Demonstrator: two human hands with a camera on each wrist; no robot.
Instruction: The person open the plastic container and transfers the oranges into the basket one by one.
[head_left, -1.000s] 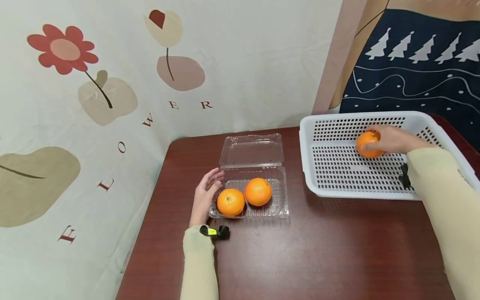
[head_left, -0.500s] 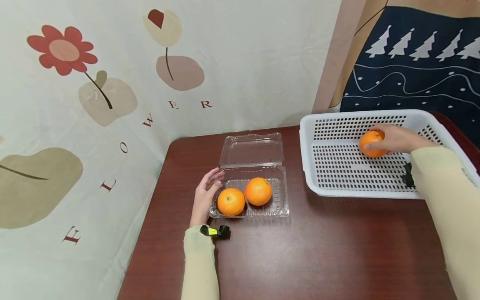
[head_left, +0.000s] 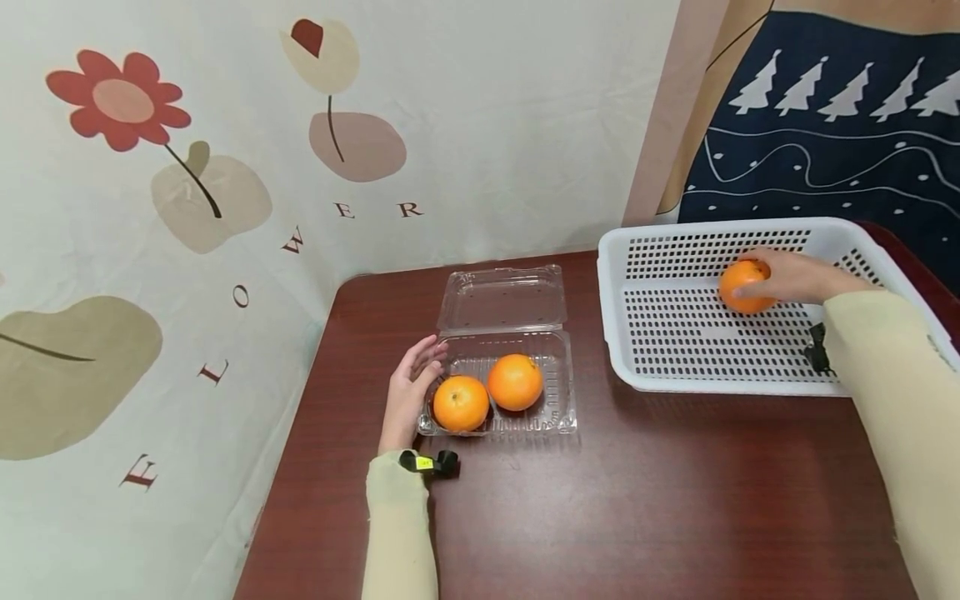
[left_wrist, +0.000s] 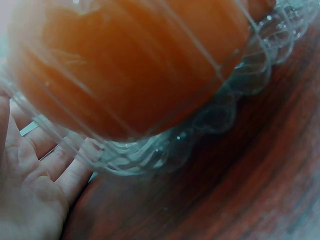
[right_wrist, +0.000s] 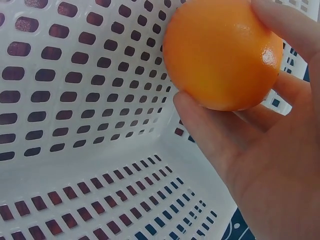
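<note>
In the head view my right hand (head_left: 791,277) grips an orange (head_left: 741,289) inside the white basket (head_left: 622,333). The right wrist view shows the thumb and fingers curved round that orange (right_wrist: 222,55). My left hand (head_left: 408,390) rests at the left side of a clear plastic clamshell box (head_left: 557,392), its fingers relaxed along the wall. Two oranges sit in the box: one at the front left (head_left: 461,404), the other right of it (head_left: 515,382). Through the box wall, the left wrist view shows one orange (left_wrist: 130,65) close up beside the left palm (left_wrist: 30,195).
The box's lid (head_left: 502,300) lies folded back toward the wall. Box and basket stand apart on a dark red-brown table (head_left: 637,500). A printed cloth (head_left: 510,125) hangs behind the table, and a navy one with white trees (head_left: 825,158) hangs behind the basket.
The right hand has shifted slightly to the right in the basket together with the orange. My left hand and the box's two oranges have stayed in place.
</note>
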